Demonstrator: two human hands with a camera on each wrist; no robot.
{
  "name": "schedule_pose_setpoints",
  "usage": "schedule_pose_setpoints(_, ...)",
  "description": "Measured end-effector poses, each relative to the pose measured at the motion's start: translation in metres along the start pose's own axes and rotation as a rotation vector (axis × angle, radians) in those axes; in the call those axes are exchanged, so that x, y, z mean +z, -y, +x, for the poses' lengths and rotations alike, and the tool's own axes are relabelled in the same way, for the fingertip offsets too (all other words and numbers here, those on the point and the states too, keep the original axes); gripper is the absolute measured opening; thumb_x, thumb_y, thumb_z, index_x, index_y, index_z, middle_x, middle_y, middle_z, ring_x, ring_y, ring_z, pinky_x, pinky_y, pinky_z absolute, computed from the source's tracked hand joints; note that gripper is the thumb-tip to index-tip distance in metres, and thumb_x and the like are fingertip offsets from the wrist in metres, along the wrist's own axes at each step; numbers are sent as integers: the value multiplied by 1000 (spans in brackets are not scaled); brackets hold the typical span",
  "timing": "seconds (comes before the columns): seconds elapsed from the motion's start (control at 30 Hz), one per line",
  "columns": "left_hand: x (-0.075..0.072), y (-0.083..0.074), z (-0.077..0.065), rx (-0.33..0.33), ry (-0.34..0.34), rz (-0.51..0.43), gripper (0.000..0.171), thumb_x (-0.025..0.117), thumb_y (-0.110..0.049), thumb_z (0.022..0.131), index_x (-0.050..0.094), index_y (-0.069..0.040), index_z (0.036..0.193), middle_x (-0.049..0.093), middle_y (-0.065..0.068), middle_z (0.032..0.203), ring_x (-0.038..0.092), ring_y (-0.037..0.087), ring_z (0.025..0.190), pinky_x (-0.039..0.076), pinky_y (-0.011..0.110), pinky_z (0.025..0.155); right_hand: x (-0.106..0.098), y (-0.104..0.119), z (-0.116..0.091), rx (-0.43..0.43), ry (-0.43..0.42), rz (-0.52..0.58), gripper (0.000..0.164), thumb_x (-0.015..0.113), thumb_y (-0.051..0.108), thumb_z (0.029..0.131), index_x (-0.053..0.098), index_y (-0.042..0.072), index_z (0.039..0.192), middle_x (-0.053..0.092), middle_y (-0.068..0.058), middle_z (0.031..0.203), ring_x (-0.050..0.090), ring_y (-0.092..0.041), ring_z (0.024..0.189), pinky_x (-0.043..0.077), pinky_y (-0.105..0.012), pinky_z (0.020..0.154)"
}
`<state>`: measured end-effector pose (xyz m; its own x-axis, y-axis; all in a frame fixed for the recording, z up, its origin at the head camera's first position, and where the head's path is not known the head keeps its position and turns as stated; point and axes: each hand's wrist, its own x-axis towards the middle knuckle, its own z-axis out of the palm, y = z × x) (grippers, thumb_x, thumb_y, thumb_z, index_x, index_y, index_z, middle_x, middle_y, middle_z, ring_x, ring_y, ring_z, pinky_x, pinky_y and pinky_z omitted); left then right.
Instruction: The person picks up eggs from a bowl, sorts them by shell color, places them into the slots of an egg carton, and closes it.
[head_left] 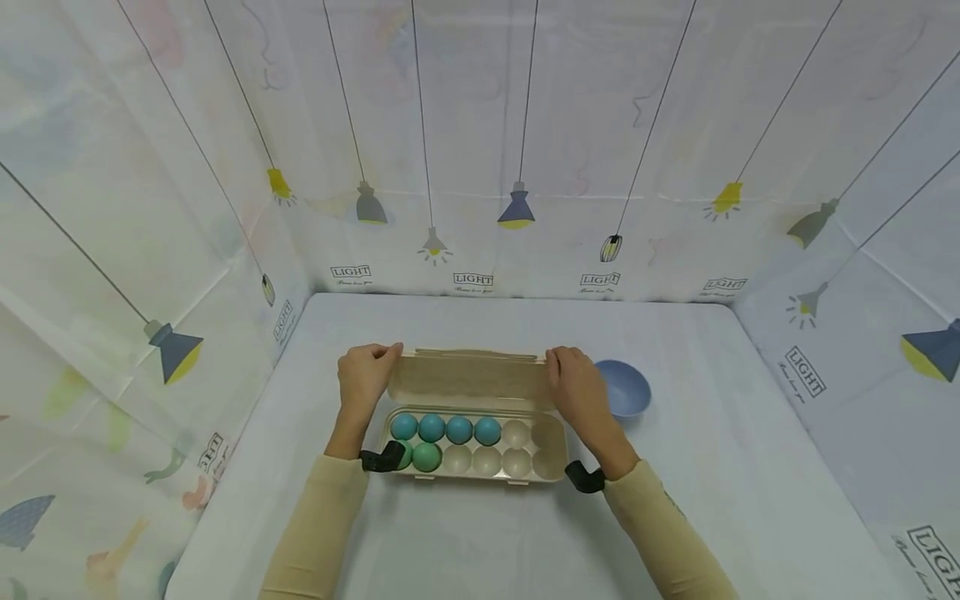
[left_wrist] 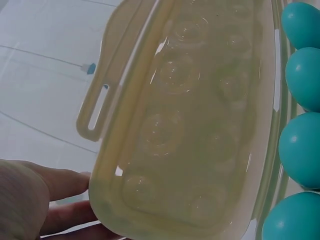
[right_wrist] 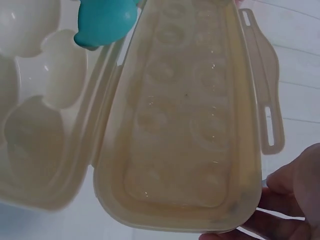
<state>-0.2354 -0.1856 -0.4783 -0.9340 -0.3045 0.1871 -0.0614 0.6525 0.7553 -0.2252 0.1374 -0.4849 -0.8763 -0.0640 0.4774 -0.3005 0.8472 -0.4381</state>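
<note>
A beige plastic egg carton (head_left: 474,478) lies on the white table with its hinged lid (head_left: 471,382) raised at the far side. My left hand (head_left: 363,379) pinches the lid's left corner between thumb and fingers. At the opposite corner, my right hand (head_left: 581,387) grips the lid's edge. Several blue eggs (head_left: 459,430) fill the left part of the back row. Two green eggs (head_left: 427,457) sit at the front left, one partly hidden by the black wrist mount. The cups (head_left: 517,461) on the right hold nothing. A slotted latch flap (left_wrist: 90,120) runs along the lid's free edge.
A blue bowl (head_left: 628,390) stands just right of the carton, partly behind my right hand. White table covering (head_left: 480,542) spreads around the carton. Printed curtains (head_left: 480,125) with lamp drawings enclose the table at the back and both sides.
</note>
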Motion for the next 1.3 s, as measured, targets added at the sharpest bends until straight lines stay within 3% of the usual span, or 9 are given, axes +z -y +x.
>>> schedule_pose_setpoints(0.37, -12, -3, -15, -62, 46, -9, 42, 68, -43, 93, 77, -3, 98, 76, 16, 93, 69, 30, 82, 53, 36, 65, -1, 1, -6, 146, -11, 99, 27, 64, 27, 96, 71, 2, 92, 68, -15, 87, 64, -31, 81, 52, -45, 71)
schedule_pose_setpoints(0.53, -22, -2, -22, -49, 136, 31, 46, 64, -45, 96, 77, -2, 105, 76, 18, 100, 70, 32, 89, 56, 44, 75, -7, 1, -13, 196, 87, 130, 37, 59, 32, 98, 72, -2, 103, 71, -17, 91, 65, -30, 81, 53, -45, 76)
schedule_pose_setpoints(0.6, -26, -1, -24, -35, 182, 63, 48, 61, -46, 97, 76, -1, 108, 76, 19, 105, 70, 33, 92, 56, 46, 77, -10, 1, -17, 206, 130, 131, 41, 57, 33, 99, 71, -4, 107, 71, -15, 85, 63, -25, 72, 54, -40, 70)
schedule_pose_setpoints(0.7, -31, 1, -28, -24, 239, 97, 50, 57, -46, 99, 75, 0, 112, 75, 20, 110, 70, 35, 97, 56, 48, 80, -15, 4, -24, 223, 200, 126, 41, 52, 35, 101, 67, -1, 87, 59, -7, 65, 49, -17, 55, 46, -32, 56)
schedule_pose_setpoints(0.77, -33, 1, -32, -28, 265, 103, 51, 57, -46, 100, 75, -1, 113, 74, 20, 112, 69, 35, 101, 56, 49, 81, -19, 6, -29, 230, 233, 114, 44, 49, 37, 101, 64, 1, 82, 54, -5, 62, 43, -15, 53, 41, -31, 54)
schedule_pose_setpoints(0.83, -35, 2, -37, -32, 289, 100, 51, 57, -45, 100, 73, 0, 117, 73, 20, 115, 68, 37, 107, 56, 51, 85, -22, 6, -35, 235, 263, 102, 48, 47, 40, 103, 65, 0, 86, 64, -10, 71, 56, -21, 60, 49, -37, 59)
schedule_pose_setpoints(0.9, -37, 4, -43, -31, 307, 95, 53, 57, -46, 100, 70, 1, 122, 71, 21, 119, 66, 39, 113, 55, 52, 89, -23, 5, -43, 218, 274, 101, 52, 47, 43, 104, 69, -4, 108, 73, -18, 95, 69, -30, 82, 56, -46, 75)
schedule_pose_setpoints(1.0, -37, 10, -53, -28, 328, 91, 57, 57, -45, 101, 63, 4, 131, 68, 22, 126, 62, 42, 120, 53, 53, 94, -24, 2, -56, 173, 269, 108, 57, 51, 44, 104, 63, -6, 127, 71, -23, 118, 69, -39, 105, 55, -52, 89)
schedule_pose_setpoints(1.3, -31, 27, -90, 42, 291, 64, 56, 61, -38, 100, 55, -1, 141, 64, 22, 132, 58, 40, 127, 50, 55, 100, -12, -3, -99, 16, 110, 133, 38, 65, 28, 99, 64, -2, 123, 66, -24, 127, 63, -39, 121, 51, -54, 98)
